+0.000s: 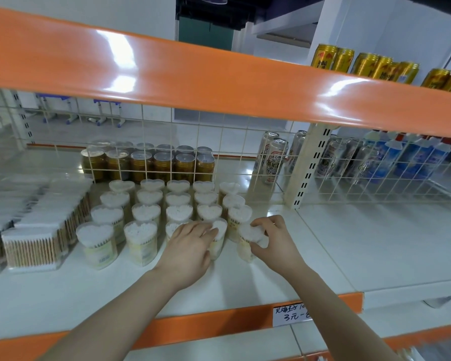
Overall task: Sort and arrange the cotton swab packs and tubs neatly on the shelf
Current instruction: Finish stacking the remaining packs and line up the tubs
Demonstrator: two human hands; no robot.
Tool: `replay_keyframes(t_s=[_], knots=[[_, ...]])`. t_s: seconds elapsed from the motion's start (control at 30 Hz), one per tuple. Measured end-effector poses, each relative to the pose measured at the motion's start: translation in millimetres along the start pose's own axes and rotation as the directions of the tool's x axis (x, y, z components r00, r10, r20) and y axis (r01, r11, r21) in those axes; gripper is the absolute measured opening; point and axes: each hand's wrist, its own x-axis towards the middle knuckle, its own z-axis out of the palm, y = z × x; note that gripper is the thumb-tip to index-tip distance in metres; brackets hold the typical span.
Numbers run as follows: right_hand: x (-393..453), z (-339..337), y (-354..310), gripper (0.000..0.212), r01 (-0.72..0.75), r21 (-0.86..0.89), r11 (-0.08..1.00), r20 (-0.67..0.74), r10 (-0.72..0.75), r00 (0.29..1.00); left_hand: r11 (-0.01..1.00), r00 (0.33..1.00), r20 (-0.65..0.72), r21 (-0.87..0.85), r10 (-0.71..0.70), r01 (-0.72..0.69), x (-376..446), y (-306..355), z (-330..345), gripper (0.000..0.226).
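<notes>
two tubs being handled at the front row

a front tub (246, 242) is being gripped by the right hand (274, 241); its neighbour (217, 242) is being covered by the left hand (190, 247), fingers flat. both tubs are being kept on the shelf (323, 246), beside stacked swab packs (34, 230).

Only clearly readable text: handwritten white price tag (293, 313) on the orange front edge of the shelf (219, 324). Top line starts w/ Chinese chars, partly cut off by the right arm, then "1…"; bottom line reads "3元-" w/ the rest hidden. Gold cans (365, 64) on the upper shelf carry red/dark Chinese print, too blurred to read. Silver cans (272, 160) behind the wire grid show a round emblem, illegible. Tub labels (100, 252): pale print, unreadable.
</notes>
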Motion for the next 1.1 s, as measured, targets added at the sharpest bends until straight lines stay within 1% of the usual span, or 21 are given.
replay_keyframes(t_s=[0.1, 0.17, 0.33, 0.57, 1.1], knots=[[-0.1, 2.5, 0.9, 0.039, 0.029, 0.05, 0.998, 0.003, -0.03, 1.0, 1.0, 1.0, -0.005, -0.002, -0.004, 0.004, -0.7, 0.0, 1.0, 0.061], [-0.6, 2.6, 2.0, 0.038, 0.051, 0.045, 0.998, -0.004, -0.051, 0.999, 1.0, 1.0, -0.01, 0.002, -0.001, 0.001, -0.2, 0.1, 1.3, 0.061], [-1.7, -1.8, 7.2, 0.041, 0.112, -0.061, 0.992, -0.002, -0.113, 0.994, 1.0, 1.0, -0.019, -0.005, -0.005, 0.005, 0.2, 0.9, 1.7, 0.059], [-3.1, -0.5, 9.9, 0.037, 0.176, -0.19, 0.966, -0.014, -0.182, 0.983, 0.999, 1.0, 0.001, -0.032, -0.015, 0.015, 0.8, 1.9, 2.5, 0.058], [3.2, 2.5, 6.9, 0.037, 0.163, -0.209, 0.964, -0.01, -0.169, 0.986, 0.997, 0.997, 0.056, -0.048, -0.057, 0.059, -1.8, 3.6, -2.2, 0.059]])
